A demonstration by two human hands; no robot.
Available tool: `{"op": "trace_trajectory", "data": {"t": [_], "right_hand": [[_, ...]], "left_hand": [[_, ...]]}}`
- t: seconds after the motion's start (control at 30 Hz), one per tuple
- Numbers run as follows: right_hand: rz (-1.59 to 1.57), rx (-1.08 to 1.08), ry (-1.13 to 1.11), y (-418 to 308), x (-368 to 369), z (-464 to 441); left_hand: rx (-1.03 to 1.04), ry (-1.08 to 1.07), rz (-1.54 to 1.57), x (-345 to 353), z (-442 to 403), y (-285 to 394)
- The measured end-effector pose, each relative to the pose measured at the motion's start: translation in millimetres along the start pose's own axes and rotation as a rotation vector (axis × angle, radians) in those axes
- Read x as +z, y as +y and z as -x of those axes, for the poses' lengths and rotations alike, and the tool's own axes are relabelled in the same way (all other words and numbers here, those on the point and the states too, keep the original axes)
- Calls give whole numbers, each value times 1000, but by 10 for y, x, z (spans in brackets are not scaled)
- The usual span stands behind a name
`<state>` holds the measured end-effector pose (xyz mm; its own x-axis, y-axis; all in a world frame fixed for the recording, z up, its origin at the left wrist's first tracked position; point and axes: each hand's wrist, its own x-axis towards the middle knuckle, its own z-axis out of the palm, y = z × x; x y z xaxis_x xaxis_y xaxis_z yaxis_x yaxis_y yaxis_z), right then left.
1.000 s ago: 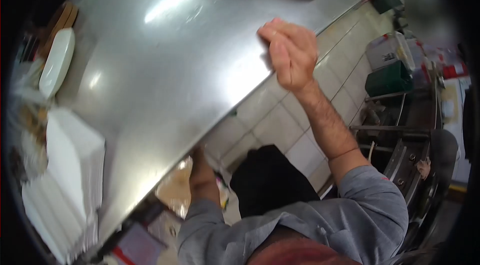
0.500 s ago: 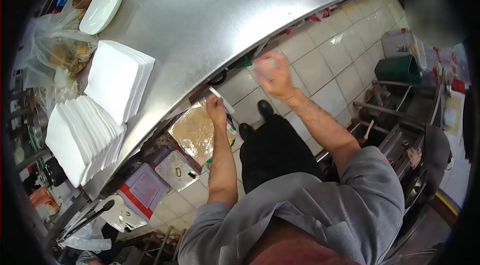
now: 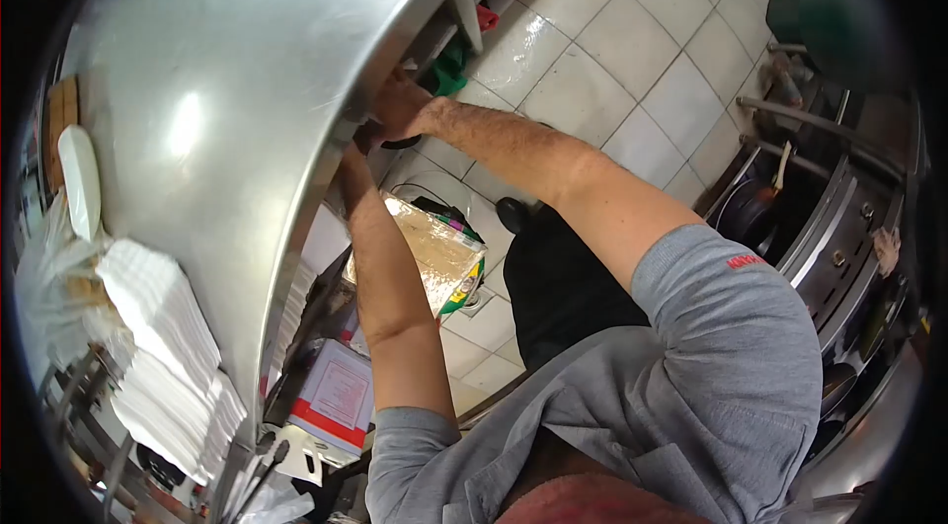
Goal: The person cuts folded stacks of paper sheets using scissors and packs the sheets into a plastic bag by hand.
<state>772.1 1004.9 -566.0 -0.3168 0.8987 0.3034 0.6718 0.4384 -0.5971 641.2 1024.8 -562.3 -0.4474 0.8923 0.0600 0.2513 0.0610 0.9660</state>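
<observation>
Both my arms reach in under the rim of the steel counter [image 3: 227,50]. My right hand [image 3: 403,105] is in the shadow below the edge, its fingers hidden. Close beside it, my left hand [image 3: 355,157] is mostly covered by the counter rim. What either hand touches or holds cannot be made out. A green cloth-like or plastic item [image 3: 449,72] lies just beyond the right hand. Below my left forearm, a box or pack with a shiny tan top [image 3: 430,252] and green-and-yellow printed side stands near the floor.
White foam-like containers are stacked [image 3: 163,302] on the counter's left, near a white dish [image 3: 81,183] and a plastic bag [image 3: 44,267]. A red-banded tin [image 3: 336,391] stands under the counter. Stove equipment with a dark pan [image 3: 749,213] is at right, past the tiled floor [image 3: 583,94].
My body has leaned in toward the counter. My right hand moved from over the floor to under the edge. My left hand, earlier at a white flat item, has also gone under the rim.
</observation>
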Motion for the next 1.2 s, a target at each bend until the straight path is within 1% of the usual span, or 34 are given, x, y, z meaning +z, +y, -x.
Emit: {"op": "trace_trajectory", "data": {"t": [0.03,0.1,0.13,0.17,0.2,0.23,0.27,0.3,0.33,0.4,0.43,0.47,0.5,0.53,0.63,0.7,0.73,0.77,0.83,0.93,1.0,1.03,1.1,1.13,1.2], "right_hand": [[-5,21,7,-26,11,41],[73,22,8,-89,27,51],[64,30,16,-96,36,14],[74,-11,-3,-94,51,-41],[86,-54,-19,-94,64,-113],[80,-52,-6,-56,153,-203],[51,-97,56,-15,240,-311],[20,-141,116,18,361,-400],[14,-143,124,49,471,-478],[77,-209,147,90,559,-570],[98,-232,156,56,457,-596],[89,-242,76,65,338,-572],[84,-248,38,104,393,-601],[79,-254,0,143,445,-631],[99,-360,102,229,605,-750],[155,-310,71,226,632,-647],[174,-294,62,203,613,-601],[250,-238,99,155,603,-544],[326,-180,139,144,692,-462],[347,-168,234,138,748,-363],[174,-149,72,154,713,-331],[175,-146,70,167,677,-342],[28,-93,-41,180,566,-390],[30,-95,-40,162,493,-409],[-522,78,37,146,415,-412]], "left_hand": [[38,-8,7,-15,-64,-185],[293,-50,-327,-140,-230,-496],[299,-58,-337,-135,-136,-303],[49,-99,-346,-111,46,88],[-70,-118,-352,-131,56,121],[-189,-136,-361,-161,57,121],[157,-245,-400,-268,-34,-159],[331,-302,-425,-327,-69,-233],[507,-351,-443,-369,-88,-251],[579,-366,-576,-427,-4,-275],[583,-363,-578,-437,28,-200],[476,-402,-627,-456,52,-120],[368,-442,-674,-500,55,-84],[371,-438,-676,-555,48,-100],[414,-502,-721,-703,-1,-260],[459,-571,-648,-781,-55,-368],[460,-570,-649,-767,-24,-308],[352,-508,-644,-739,25,-257],[247,-447,-639,-637,69,-117],[429,-532,-720,-447,54,65],[518,-579,-761,-359,25,106],[547,-596,-774,-321,12,102],[535,-665,-814,-249,-60,65],[533,-686,-826,-218,-99,42],[644,-653,-795,-146,-160,-29]]}}
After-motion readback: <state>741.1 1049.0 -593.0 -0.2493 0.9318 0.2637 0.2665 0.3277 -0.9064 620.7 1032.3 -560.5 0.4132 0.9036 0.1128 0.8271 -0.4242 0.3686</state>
